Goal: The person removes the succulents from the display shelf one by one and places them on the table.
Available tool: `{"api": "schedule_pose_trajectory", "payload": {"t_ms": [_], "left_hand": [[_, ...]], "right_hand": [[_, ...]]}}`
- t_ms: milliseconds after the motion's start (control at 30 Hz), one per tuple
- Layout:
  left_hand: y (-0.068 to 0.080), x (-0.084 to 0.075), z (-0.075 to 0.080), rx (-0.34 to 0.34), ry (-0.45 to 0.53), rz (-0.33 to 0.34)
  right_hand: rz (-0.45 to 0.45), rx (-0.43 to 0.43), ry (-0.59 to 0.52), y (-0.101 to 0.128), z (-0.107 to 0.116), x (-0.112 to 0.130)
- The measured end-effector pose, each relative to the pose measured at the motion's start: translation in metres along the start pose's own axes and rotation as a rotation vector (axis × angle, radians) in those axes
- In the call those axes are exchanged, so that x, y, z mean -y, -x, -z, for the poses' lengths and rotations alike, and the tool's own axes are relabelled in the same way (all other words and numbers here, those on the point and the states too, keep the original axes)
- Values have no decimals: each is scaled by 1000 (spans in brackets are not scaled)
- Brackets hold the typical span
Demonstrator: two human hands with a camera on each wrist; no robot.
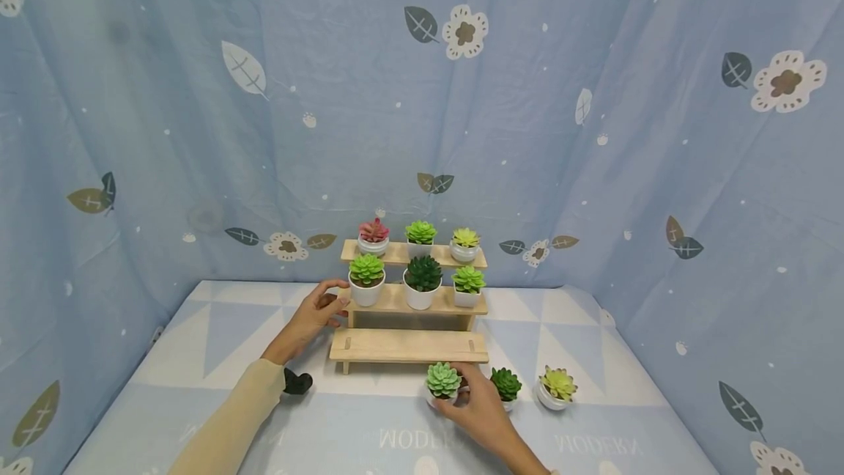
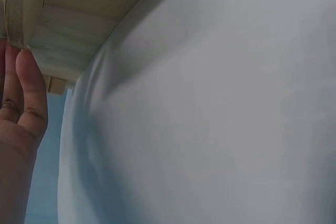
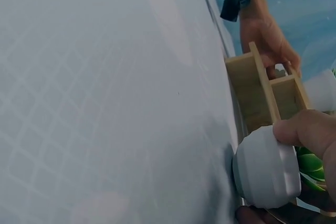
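Wooden display stand (image 1: 393,300): left hand (image 1: 316,316) gripped it. Pale-green succulent (image 1: 443,380), five o'clock: right hand (image 1: 480,407) pinched it. Stocking seemed underway; bottom tier (image 1: 409,345) placement apparently needed next.

From where I stand, blue curtain fabric (image 1: 356,108) closes in 3 sides, falling in soft folds and printed with white, brown-centred flowers (image 1: 464,32), single and paired leaves (image 1: 244,68) in white, brown and dark grey-green, and small paw prints (image 1: 309,120). The surface (image 1: 369,416) wears a white and pale-blue cover, with triangles (image 1: 227,325) toward the back and pale lettering (image 1: 598,446) along the front, "MODERN" among it.
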State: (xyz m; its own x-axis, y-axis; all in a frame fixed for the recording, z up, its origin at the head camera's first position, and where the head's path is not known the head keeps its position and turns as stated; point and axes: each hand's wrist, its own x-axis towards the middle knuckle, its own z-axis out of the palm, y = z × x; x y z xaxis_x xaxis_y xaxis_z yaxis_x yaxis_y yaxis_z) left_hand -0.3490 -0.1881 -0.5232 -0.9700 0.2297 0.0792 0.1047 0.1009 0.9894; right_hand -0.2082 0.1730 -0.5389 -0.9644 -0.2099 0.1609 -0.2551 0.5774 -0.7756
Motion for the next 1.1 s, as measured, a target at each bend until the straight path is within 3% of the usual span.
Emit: {"api": "schedule_pose_trajectory", "payload": {"t_ms": [267, 500, 900, 1100], "left_hand": [[-2, -2, -2, 1, 4, 0], [0, 0, -1, -4, -2, 4], [3, -3, -1, -3, 0, 5], [4, -4, -1, 6, 2, -3]], "right_hand": [[-4, -7, -11, 1, 1, -2], [-33, 58, -13, 0, 4, 1], [24, 108, -70, -1, 19, 10], [39, 83, -72, -4, 32, 18]]}}
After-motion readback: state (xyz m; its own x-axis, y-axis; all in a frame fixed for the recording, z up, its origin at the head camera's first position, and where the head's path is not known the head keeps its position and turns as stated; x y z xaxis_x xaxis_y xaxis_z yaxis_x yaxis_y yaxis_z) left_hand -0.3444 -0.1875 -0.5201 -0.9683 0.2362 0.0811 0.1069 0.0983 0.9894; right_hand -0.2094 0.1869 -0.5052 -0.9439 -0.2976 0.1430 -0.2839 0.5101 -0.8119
